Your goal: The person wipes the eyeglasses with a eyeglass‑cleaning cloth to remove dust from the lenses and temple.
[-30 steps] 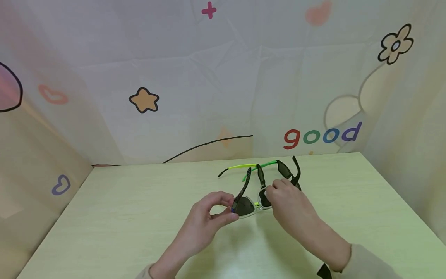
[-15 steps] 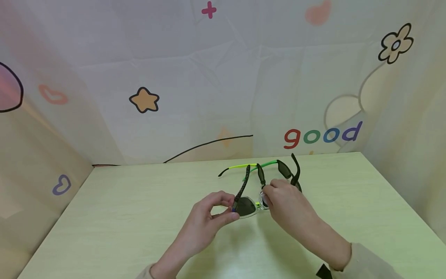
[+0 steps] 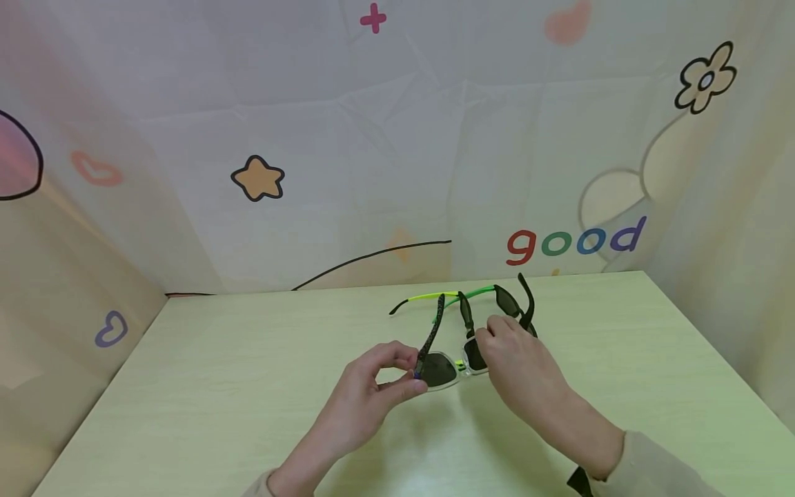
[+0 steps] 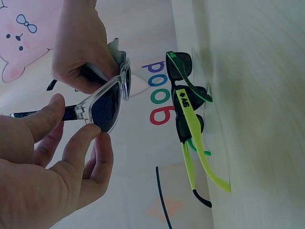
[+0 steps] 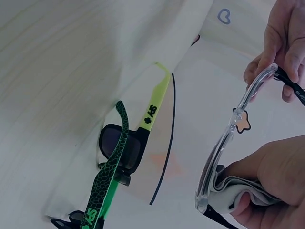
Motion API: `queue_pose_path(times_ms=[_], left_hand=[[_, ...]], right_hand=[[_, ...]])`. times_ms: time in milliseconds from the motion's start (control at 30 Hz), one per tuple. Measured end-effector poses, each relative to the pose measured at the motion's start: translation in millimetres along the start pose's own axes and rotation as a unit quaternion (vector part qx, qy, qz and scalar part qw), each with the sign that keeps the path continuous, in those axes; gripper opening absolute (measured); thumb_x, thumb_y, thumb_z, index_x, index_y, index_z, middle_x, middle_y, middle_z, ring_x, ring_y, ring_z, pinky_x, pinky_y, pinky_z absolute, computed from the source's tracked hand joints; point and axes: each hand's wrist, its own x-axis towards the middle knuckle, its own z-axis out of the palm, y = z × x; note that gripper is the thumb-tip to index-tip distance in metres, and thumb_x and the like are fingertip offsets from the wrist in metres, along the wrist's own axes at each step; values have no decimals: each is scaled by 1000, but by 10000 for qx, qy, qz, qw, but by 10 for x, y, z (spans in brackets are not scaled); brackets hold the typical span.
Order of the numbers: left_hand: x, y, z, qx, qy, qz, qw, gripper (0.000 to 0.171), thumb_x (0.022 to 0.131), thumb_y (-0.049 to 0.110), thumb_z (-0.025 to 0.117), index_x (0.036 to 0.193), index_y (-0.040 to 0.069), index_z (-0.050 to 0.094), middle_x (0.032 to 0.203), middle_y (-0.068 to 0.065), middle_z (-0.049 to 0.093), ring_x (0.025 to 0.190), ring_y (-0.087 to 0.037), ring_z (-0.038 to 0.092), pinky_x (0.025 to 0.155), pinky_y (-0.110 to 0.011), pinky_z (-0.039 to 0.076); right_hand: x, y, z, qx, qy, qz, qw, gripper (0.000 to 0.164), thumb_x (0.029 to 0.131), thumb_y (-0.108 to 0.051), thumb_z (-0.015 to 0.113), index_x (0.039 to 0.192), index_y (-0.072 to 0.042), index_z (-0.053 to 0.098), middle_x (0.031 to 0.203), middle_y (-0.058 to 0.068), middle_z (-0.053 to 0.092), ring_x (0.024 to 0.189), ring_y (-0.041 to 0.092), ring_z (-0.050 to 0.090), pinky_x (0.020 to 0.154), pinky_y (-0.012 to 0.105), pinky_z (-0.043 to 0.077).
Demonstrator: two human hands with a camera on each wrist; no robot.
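A pair of sunglasses (image 3: 439, 371) with a clear frame, dark lenses and dark patterned temples is held up above the table. My left hand (image 3: 373, 390) pinches it at one hinge, thumb and fingers around the frame corner, as the left wrist view shows. At the other lens, my right hand (image 3: 522, 366) grips a folded grey cloth (image 5: 238, 192) that is tucked against the lens. From the head view, the back of this hand hides the cloth and part of that lens.
Behind stand sunglasses with yellow temples (image 4: 193, 124) and sunglasses with a green patterned temple (image 4: 188, 78), close together on the pale table (image 3: 217, 386). A small black object (image 3: 580, 481) lies by the right sleeve. A printed curtain (image 3: 348, 152) encloses the back and sides.
My right hand shifted slightly left across the lens, then back right and up, baring more of the dark lens. The left hand stays nearly still on the frame.
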Motion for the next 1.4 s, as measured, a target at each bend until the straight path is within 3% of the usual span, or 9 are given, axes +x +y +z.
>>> queue_pose_path(times_ms=[333,567,967,1400], left_hand=[[4,1,4,-32,24,-17,10000,17,91,12,80,104,18,70,104,0,67,106,-19,62,85,-30,59],[18,-3,13,-76,11,23,10000,17,91,12,80,103,18,69,105,0,67,107,-19,62,84,-31,60],[6,8,9,-58,-25,-16,10000,15,92,14,79,104,18,70,105,0,67,107,-19,62,85,-32,59],[35,-24,-13,198,38,-178,9996,14,94,20,78,102,18,67,107,3,67,109,-19,62,84,-34,56]], right_hand=[[33,-12,-22,741,124,-135,9971,14,83,7,80,80,-3,70,73,2,56,69,19,58,59,31,57],[33,-22,-86,1242,-225,90,9920,14,84,4,81,84,-6,72,77,-2,60,73,14,58,65,30,58],[13,24,-27,697,97,84,9975,16,85,3,80,78,-4,68,72,0,50,70,19,56,59,32,55],[-6,90,27,497,341,-148,9981,12,83,3,83,83,-2,71,77,3,56,77,21,60,59,32,58]])
